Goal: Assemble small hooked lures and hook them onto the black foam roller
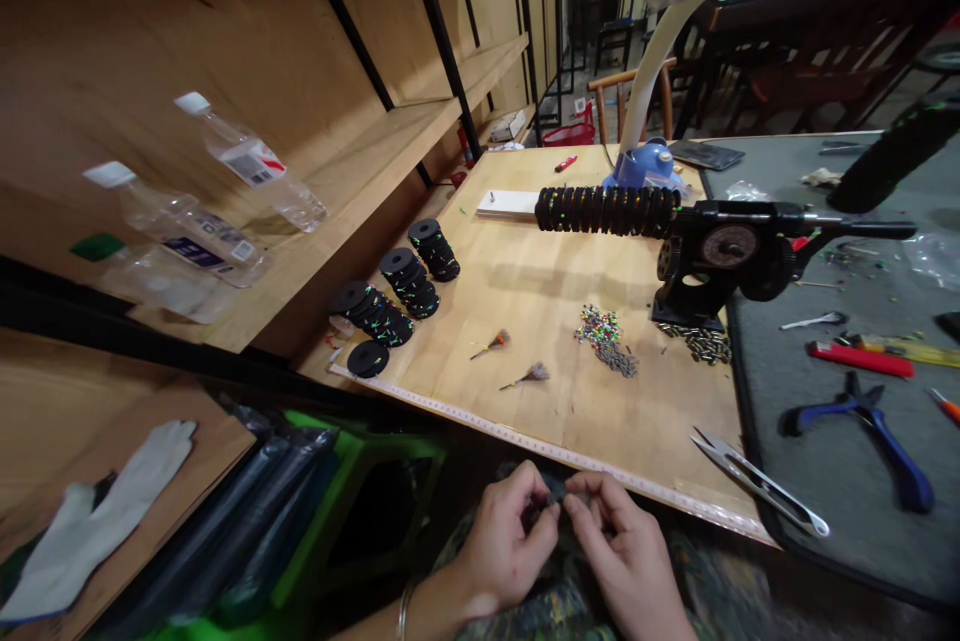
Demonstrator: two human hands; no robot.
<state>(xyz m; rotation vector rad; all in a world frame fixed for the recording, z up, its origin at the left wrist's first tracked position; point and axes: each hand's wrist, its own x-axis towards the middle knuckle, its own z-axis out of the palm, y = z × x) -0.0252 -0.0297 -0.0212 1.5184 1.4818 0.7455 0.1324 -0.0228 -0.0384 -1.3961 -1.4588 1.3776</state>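
Observation:
My left hand [512,533] and my right hand [616,539] meet over my lap, just off the table's front edge. Both have their fingers pinched together, thumb tips close to each other. Something small and dark sits between the fingertips, too small and covered to name. On the table beyond them lie a grey feather tuft on a thin stem [534,374] and an orange-brown one [495,341]. Farther right are a pile of coloured beads [598,323], a heap of small grey pieces [616,359] and a pile of brass-coloured tubes [701,345].
Black foam spools [416,283] stand at the table's left. A black winding device [724,246] carries a wrapped roll [607,210]. Thread snips [761,483], blue-handled pliers [862,426] and a red knife [861,359] lie right. A lamp [645,71] stands behind; plastic bottles [255,161] occupy the shelf.

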